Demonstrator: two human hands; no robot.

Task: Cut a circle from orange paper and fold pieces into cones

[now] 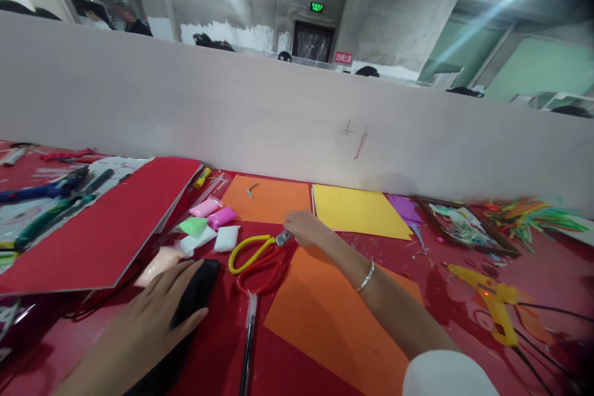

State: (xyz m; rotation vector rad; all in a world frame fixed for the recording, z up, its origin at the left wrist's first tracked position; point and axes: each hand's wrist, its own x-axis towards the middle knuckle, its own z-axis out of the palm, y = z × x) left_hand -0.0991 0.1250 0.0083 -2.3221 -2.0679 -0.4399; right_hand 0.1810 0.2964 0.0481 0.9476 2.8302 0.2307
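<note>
My left hand (160,312) rests with fingers apart on a black object (197,294) at the lower left. My right hand (301,228) reaches across to the blade end of the scissors (254,260), which have one yellow and one red handle loop; its fingers are bent together around the blade tips. Just below the scissors lies a black pen (249,346) with a clear cap. An orange sheet (338,322) is under my right forearm. Behind my right hand are another orange sheet (273,198) and a yellow sheet (359,211).
Small clay packets (221,217) lie left of the scissors, near a large red board (111,223) and pliers (51,216). At right are a yellow glue gun (496,300) with cords, a tray (505,247) and colourful strips (533,216). A white partition (278,117) stands behind.
</note>
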